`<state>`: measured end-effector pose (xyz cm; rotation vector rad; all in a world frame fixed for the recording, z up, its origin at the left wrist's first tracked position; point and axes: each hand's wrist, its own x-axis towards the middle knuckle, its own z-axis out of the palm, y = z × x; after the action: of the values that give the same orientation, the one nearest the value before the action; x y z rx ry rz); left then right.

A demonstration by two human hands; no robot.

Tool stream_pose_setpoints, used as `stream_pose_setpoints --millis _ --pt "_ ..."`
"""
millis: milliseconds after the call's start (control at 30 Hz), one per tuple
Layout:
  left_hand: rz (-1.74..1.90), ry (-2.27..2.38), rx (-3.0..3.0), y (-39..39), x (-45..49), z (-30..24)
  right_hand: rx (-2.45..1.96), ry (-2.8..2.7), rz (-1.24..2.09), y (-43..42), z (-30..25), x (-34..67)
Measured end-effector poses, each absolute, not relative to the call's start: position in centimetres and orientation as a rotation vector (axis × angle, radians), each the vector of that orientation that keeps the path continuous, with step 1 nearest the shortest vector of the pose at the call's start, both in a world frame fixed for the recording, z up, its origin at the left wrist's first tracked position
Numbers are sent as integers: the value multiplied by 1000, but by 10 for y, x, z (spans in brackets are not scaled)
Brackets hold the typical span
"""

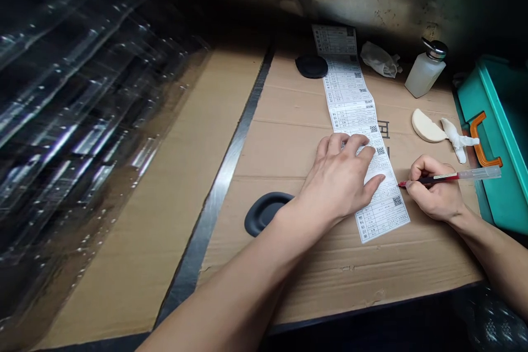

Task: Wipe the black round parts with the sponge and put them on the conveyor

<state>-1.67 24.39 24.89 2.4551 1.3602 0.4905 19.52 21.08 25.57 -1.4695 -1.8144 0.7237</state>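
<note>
A long strip of printed labels (350, 102) with QR codes lies lengthwise over the cardboard. My left hand (340, 179) rests on the strip with fingers spread, pressing on its middle part. In my right hand (437, 190) is a red pen (439, 178), its tip pointing left at the strip's right edge; whether it touches the paper I cannot tell. One black oval dish-like piece (268, 212) sits partly behind my left forearm. Another black oval piece (312, 66) lies against the strip's far left edge.
A pump bottle (427, 69) stands at the back right, near crumpled white material (380, 59). A cream half-round sponge (428, 125) and a twisted white scrap (456, 140) lie before a teal bin (490, 148) with an orange handle. Clear plastic packaging (82, 121) fills the left.
</note>
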Motion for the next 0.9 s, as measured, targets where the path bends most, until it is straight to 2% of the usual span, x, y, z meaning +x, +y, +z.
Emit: stream_pose_setpoints --millis 900 --pt "453 1372 2470 243 -16 249 -1449 -1833 714 211 251 197"
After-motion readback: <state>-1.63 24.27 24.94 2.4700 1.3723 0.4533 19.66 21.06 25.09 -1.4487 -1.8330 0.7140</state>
